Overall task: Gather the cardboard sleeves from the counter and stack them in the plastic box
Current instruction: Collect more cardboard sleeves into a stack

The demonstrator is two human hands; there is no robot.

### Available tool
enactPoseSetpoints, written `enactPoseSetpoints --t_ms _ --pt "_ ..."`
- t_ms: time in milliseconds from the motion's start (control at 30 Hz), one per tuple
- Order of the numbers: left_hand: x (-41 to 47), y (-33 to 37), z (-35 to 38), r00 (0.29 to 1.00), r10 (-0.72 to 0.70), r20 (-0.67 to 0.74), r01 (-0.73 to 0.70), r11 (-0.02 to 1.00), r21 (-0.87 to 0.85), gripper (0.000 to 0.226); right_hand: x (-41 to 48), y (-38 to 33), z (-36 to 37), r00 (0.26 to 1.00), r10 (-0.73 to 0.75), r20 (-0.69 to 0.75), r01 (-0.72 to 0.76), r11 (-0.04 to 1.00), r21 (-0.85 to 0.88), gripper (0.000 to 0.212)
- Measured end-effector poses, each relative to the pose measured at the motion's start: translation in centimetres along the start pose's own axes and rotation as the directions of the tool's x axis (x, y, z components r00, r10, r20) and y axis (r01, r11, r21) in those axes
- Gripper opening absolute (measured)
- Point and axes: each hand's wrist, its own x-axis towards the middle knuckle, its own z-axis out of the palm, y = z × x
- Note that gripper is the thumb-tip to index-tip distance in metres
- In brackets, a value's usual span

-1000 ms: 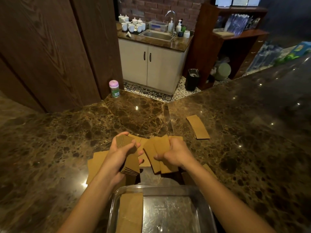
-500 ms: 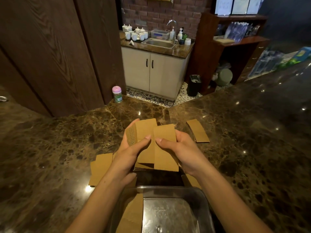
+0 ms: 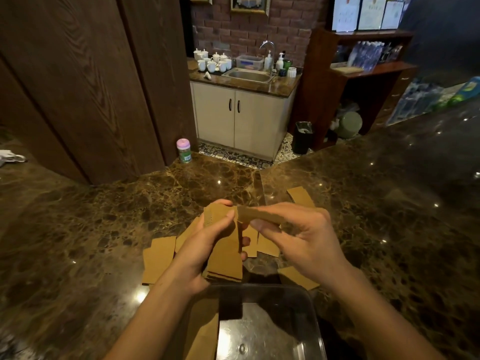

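Gathering is partway: left hand (image 3: 197, 245) grips a sleeve stack (image 3: 226, 258), right hand (image 3: 304, 237) pinches another sleeve (image 3: 259, 216); loose sleeves (image 3: 158, 258) lie on the desk (image 3: 78, 229), few in the plastic box (image 3: 318, 333).

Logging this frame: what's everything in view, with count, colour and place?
Counter: one, dark brown marble, foreground.
Plastic box: one, clear, nearest edge.
Boxed sleeves: count unclear, tan, box's left side.
Loose sleeves: several, tan, flat on counter.
Sleeve stack: one, tan, left hand.
Raised sleeve: one, tan, right hand.
Jar: one, pink lid, far counter.
Sink: one, steel, background.
Cups: several, white, beside sink.
Bin: one, black, background.
Left hand: one, grips the stack.
Right hand: one, pinches the sleeve.
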Motion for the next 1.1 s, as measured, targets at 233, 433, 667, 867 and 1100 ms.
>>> enactPoseSetpoints --t_ms 233,433,667,867,1100 --pt "-1.3 -0.5 0.9 0.999 0.035 0.016 -0.037 0.99 0.135 0.036 0.3 -0.6 -1.2 0.908 0.417 0.024 -0.398 0.846 0.355 0.053" --pt "-2.5 -0.7 2.6 0.996 0.055 0.073 -0.066 0.985 0.161 0.039 -1.0 -0.1 1.1 0.969 0.248 -0.013 -0.248 0.968 -0.047 0.051" --pt "-3.0 -1.0 2.6 0.993 0.104 0.059 -0.115 0.969 0.217 0.034 -1.1 0.4 1.0 0.99 0.132 0.043 -0.125 0.983 -0.131 0.051" --pt "-3.3 -0.8 3.5 0.997 0.071 0.042 -0.077 0.986 0.146 0.035 -1.7 -0.4 0.2 0.836 0.14 0.531 -0.1 0.99 -0.102 0.079" --pt "-4.2 -1.0 2.0 0.966 0.052 0.254 -0.057 0.998 0.011 0.039 -2.1 -0.7 -0.1 0.862 0.149 0.484 -0.243 0.96 0.137 0.08"
